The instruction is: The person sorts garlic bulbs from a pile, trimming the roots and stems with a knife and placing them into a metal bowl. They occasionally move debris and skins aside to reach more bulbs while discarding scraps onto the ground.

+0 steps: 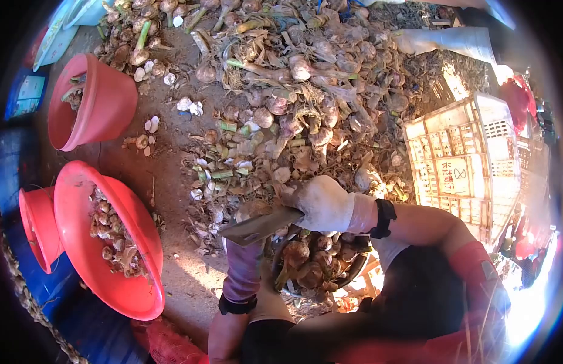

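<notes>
My right hand (324, 204), in a pale, dirty glove, is closed at the narrow end of a broad dark blade (263, 226). The blade points left and passes in front of my left hand (253, 210). That hand is closed and partly hidden, and what it holds is too unclear to name. A round basin of garlic bulbs (312, 262) sits just below the hands. Beyond them spreads a big heap of garlic (321, 109) with dry stems and roots. Cut green stem pieces (222, 174) lie at its near left side.
At the left stand a pink bucket (111, 100), a wide red basin (75, 206) with garlic pieces, and a smaller red bucket (43, 224). Plastic crates (451, 164) stand at the right. Another person's sleeve (448, 42) shows at the upper right.
</notes>
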The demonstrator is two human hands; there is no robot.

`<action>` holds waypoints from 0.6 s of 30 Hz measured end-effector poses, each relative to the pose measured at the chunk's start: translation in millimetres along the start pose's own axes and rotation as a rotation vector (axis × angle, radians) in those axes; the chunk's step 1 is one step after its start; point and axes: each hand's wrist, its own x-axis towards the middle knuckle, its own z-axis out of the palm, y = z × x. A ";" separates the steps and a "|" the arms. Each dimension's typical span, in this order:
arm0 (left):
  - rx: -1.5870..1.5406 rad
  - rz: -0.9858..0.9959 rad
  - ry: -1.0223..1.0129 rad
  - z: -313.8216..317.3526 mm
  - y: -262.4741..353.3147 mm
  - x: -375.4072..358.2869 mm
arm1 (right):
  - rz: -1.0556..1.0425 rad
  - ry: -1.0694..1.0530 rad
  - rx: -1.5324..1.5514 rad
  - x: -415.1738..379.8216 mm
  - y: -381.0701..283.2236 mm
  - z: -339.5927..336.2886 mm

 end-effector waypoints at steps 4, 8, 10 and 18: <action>-0.220 0.115 0.125 10.4 7.0 -6.2 | -0.094 -0.032 -0.110 6.1 12.8 9.5; -1.146 -0.185 -0.019 23.5 30.9 -23.1 | 0.362 -0.280 -0.041 17.3 26.8 -10.2; -0.177 0.221 -0.099 19.7 43.4 -33.4 | 0.461 0.036 0.159 1.6 54.7 3.0; 0.749 0.361 -0.260 11.3 31.2 5.6 | 0.376 0.077 0.264 7.7 26.7 -27.0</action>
